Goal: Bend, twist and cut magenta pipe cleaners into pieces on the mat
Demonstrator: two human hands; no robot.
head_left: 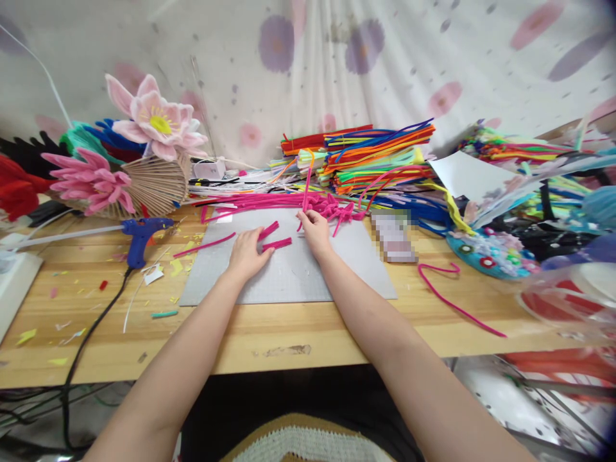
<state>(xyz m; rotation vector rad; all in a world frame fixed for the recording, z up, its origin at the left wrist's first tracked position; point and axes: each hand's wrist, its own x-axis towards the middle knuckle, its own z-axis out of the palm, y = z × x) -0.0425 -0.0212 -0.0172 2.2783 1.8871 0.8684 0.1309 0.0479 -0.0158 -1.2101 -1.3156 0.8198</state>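
My right hand [315, 232] pinches a magenta pipe cleaner [307, 186] that stands up from its fingertips. On the grey cutting mat [289, 282], my left hand [248, 256] is closed around short magenta pipe cleaner pieces [279, 244], whose ends stick out past the thumb and forefinger. The part under the palm is hidden. A longer magenta pipe cleaner [205, 244] lies to the left of that hand. Just beyond my right hand is a heap of twisted magenta pipe cleaners [330, 208], with straight magenta ones [260, 201] lying along the mat's back edge.
A blue glue gun [139, 240] with its cord rests at left, below fuzzy pink flowers [156, 119]. Coloured pipe cleaner bundles [375, 154] are stacked at the back. A blurred-out phone-like object [393, 237] and a bent magenta pipe cleaner [462, 308] lie at right.
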